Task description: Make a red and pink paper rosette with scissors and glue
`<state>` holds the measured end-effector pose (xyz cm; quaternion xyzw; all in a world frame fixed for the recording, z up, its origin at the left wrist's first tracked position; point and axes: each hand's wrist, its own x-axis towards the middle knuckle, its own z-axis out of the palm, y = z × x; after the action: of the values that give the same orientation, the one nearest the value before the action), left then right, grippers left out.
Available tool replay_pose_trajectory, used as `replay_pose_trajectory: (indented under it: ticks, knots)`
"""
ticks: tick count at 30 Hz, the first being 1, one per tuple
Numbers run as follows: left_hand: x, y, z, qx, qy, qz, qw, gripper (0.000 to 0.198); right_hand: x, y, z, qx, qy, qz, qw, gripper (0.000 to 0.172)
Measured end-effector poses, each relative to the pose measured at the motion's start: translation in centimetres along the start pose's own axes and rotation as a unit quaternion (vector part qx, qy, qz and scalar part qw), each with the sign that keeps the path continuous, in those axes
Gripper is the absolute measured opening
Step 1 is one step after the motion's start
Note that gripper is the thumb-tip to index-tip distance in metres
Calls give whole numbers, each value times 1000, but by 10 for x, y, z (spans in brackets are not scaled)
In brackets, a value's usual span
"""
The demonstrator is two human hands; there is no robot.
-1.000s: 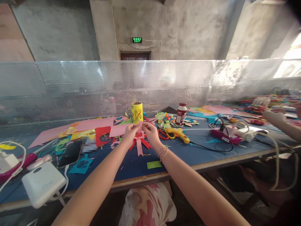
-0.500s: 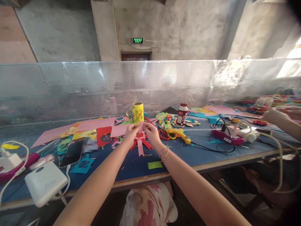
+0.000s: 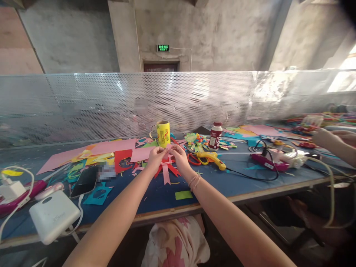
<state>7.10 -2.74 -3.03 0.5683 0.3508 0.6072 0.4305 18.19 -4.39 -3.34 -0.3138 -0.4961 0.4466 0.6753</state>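
My left hand [image 3: 156, 158] and my right hand [image 3: 180, 157] meet at the table's middle, fingers pinched on a small pink paper strip [image 3: 168, 147]. Just below the fingertips lies a red and pink paper piece [image 3: 165, 173] with notched ribbon-like tails; its upper part is partly hidden by my hands. Behind them stands a yellow printed cylinder [image 3: 163, 133], its top hollow. To the right of my right hand are red-handled scissors [image 3: 194, 160] and a yellow glue gun [image 3: 213, 158] with a black cord.
Pink paper sheets [image 3: 113, 147], a red sheet with a cut-out [image 3: 122, 160] and a phone [image 3: 84, 181] lie left. A white power bank [image 3: 55, 217] sits at the front edge. A dark red bottle [image 3: 215, 136] and power strip [image 3: 269, 162] stand right. Another person's hands [image 3: 332, 140] work far right.
My fingers shift slightly on the pink strip, with the left fingertips now nearer the right ones. The other things on the table stay put.
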Motion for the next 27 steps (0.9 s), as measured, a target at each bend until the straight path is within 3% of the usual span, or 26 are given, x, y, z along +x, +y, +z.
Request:
replay_pose_trajectory:
  ticks: [9,27]
  knots:
    - [-3,3,1,49,-17,22,998,31,2,-2,1,79,7,23,997,23]
    - [-6,5,4,68,-31,28,997,35,2,0,1,61,8,-6,998,22]
